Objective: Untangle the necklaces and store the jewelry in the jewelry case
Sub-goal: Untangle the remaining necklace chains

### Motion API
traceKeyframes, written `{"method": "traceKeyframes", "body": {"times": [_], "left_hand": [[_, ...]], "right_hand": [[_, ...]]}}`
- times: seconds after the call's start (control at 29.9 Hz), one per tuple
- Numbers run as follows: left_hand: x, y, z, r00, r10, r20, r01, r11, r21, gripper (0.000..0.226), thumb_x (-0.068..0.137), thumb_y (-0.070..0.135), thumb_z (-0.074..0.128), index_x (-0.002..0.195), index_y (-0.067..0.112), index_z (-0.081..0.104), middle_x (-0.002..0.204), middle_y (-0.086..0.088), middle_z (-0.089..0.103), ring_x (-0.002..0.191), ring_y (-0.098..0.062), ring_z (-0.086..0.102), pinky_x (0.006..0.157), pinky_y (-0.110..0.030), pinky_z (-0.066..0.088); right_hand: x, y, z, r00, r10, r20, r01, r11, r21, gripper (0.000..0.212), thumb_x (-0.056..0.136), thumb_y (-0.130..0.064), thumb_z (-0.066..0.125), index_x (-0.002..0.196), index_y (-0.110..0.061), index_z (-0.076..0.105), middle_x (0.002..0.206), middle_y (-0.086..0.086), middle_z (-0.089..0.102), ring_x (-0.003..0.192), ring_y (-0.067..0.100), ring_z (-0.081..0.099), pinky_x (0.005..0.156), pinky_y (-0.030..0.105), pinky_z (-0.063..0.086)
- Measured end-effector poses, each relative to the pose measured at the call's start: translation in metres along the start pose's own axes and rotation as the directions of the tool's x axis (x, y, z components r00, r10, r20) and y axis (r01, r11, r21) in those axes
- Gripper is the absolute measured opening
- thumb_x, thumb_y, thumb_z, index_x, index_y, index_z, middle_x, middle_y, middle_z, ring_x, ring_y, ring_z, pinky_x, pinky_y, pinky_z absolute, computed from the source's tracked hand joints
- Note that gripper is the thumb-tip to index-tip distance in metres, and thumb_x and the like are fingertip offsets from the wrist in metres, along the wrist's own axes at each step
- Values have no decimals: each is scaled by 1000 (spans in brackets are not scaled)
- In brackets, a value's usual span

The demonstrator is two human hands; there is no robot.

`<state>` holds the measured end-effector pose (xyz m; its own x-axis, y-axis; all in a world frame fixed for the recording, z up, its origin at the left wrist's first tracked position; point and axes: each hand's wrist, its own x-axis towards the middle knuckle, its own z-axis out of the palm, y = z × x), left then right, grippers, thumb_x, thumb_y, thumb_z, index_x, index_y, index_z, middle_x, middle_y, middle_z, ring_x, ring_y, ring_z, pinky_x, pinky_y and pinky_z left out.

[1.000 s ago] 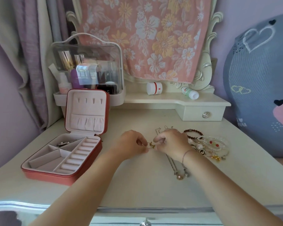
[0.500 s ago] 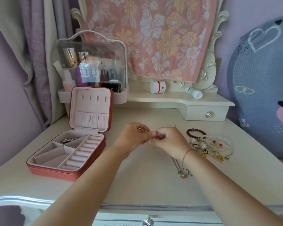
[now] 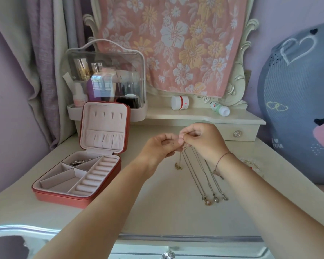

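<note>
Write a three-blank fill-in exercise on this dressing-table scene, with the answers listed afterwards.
1. The jewelry case lies to the ____ of the left hand and right hand, which pinch the necklaces.
2. Its lid is ____, not shut.
3. The white jar bears a ____ band.
Missing words: left; open; red.

The left hand [image 3: 157, 146] and right hand [image 3: 204, 141] are now raised above the bench [image 3: 157, 212]; a second ago they worked low on it. The necklaces [image 3: 200, 176] rise with them, chains hanging stretched from the pinching fingers [image 3: 187, 132], pendants [image 3: 214, 200] lowest. A gold charm [image 3: 178, 166] dangles under the left hand. The right forearm now covers most of the bracelets [image 3: 251, 163].
</note>
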<state>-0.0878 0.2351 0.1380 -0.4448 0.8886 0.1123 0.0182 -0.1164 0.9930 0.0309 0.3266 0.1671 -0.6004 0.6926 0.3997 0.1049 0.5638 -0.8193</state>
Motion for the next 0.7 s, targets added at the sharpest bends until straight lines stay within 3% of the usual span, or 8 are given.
{"method": "traceKeyframes", "body": {"times": [0.1,0.23,0.37,0.47,0.7], "left_hand": [[2,0,1,1000,0,6,0,1000,23,23,82,11,74,105,10,70,91,-3,73,87,-12,68,93,-30,47],[3,1,8,998,54,-15,-54,998,38,6,84,14,72,89,16,74,81,-1,74,79,-10,67,84,-25,45],[5,0,6,996,82,-39,-82,997,14,13,86,20,69,91,9,74,82,-1,75,75,-7,68,80,-22,45],[6,-4,3,997,67,-38,-66,997,41,10,87,18,69,90,11,74,79,2,75,73,-7,67,71,-15,47],[15,-19,-12,987,-25,-157,45,991,125,6,88,15,69,88,11,74,78,2,73,68,-6,63,63,-12,49]], "right_hand": [[4,-10,-7,1000,-18,7,18,1000,-4,16,81,-14,71,72,-27,70,72,-6,70,65,2,62,72,21,51],[6,-24,-14,1000,-13,14,12,999,50,12,83,-9,66,78,-18,72,74,3,72,60,8,62,69,17,51],[8,-37,-22,999,-9,-43,13,995,101,11,87,-9,63,83,-15,71,72,5,72,56,7,61,55,9,44],[10,-46,-30,996,-1,-86,21,972,233,8,88,-5,62,88,-9,69,68,5,69,51,4,57,51,9,42],[8,-58,-43,989,-13,-148,54,959,277,14,88,-8,63,81,-17,68,65,0,68,52,5,58,53,10,42]]}}
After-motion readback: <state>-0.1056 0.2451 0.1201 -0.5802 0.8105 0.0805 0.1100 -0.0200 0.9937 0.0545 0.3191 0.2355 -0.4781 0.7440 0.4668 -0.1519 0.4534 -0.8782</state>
